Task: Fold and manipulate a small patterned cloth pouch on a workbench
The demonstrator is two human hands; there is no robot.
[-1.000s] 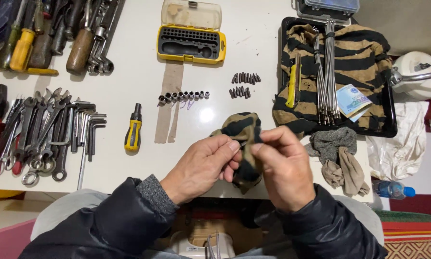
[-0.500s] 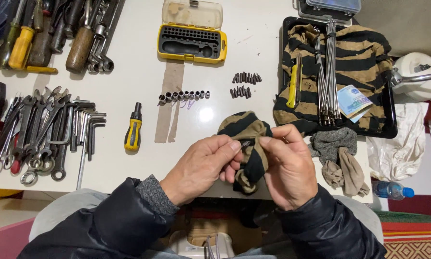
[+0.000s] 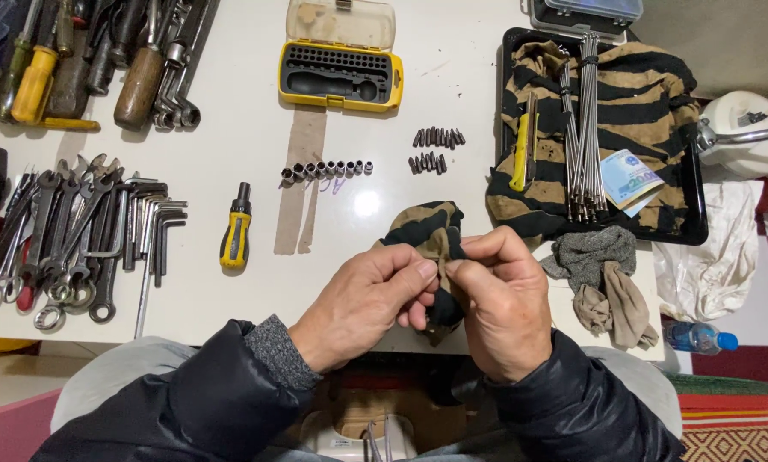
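Note:
My left hand (image 3: 369,301) and my right hand (image 3: 502,299) meet at the near edge of the white table (image 3: 230,299). Between them they pinch a black and tan striped cloth (image 3: 424,229), which bunches up above the fingers and hangs down between the palms. Something small may be wrapped inside the cloth at the fingertips, but it is hidden. Just beyond the hands lie two short rows of dark screwdriver bits (image 3: 435,150) and a row of small sockets (image 3: 327,169).
A yellow-handled screwdriver (image 3: 235,231) lies left of the hands. Spanners and hex keys (image 3: 85,239) cover the left side. A yellow bit case (image 3: 341,73) sits at the back. A black tray (image 3: 690,224) with striped cloth and long rods stands right, grey gloves (image 3: 602,274) beside it.
Both hands have drawn closer together and worked the cloth between the fingertips. The cloth's bunch has shifted slightly.

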